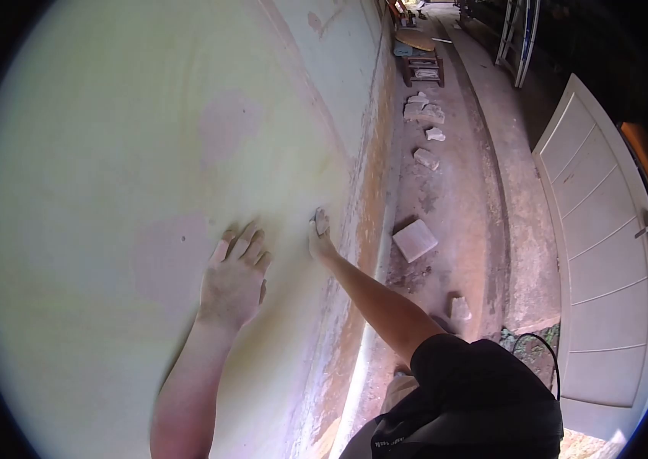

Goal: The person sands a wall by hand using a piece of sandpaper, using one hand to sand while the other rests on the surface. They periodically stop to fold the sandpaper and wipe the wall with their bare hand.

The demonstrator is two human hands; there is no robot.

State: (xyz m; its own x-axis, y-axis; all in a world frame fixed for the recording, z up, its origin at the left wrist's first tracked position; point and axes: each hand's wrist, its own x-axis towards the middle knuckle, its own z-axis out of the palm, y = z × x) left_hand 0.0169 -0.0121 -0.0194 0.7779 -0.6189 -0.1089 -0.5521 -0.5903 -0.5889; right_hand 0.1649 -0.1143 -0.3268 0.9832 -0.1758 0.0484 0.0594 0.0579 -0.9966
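Observation:
My left hand (234, 281) lies against a pale green wall (110, 153), palm toward the surface and fingers spread, holding nothing. To its right, my right hand (322, 236) presses on the same wall with its fingers closed. A small greyish piece (322, 222) shows at the fingers; its kind is too small to make out. Pinkish patches (175, 256) with small dark spots mark the wall near my left hand. Fine dust coats both hands.
Along the wall's foot, the floor holds a square pale slab (415, 241) and broken chunks (426, 159). A small wooden rack (423, 70) stands farther off. On the right are a white panelled door (607, 252) and a ladder (519, 38).

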